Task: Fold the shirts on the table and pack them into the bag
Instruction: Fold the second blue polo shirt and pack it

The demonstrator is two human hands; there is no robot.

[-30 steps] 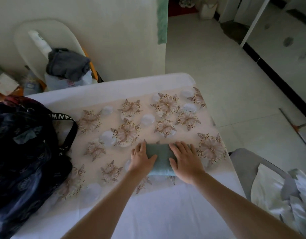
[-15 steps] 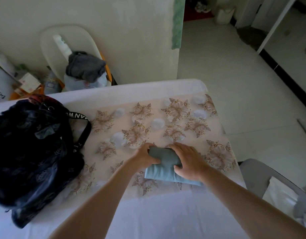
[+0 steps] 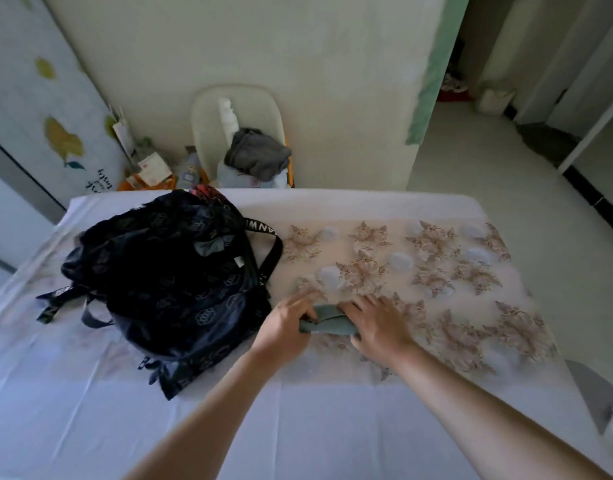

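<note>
Here, the shirt [image 3: 327, 323], folded, is gripped at its left end by the left hand [image 3: 284, 329] and at its right by the right hand [image 3: 379, 325], fingers curled round it. It is held over the table [image 3: 332, 427], just beside the bag [image 3: 166, 282].
</note>
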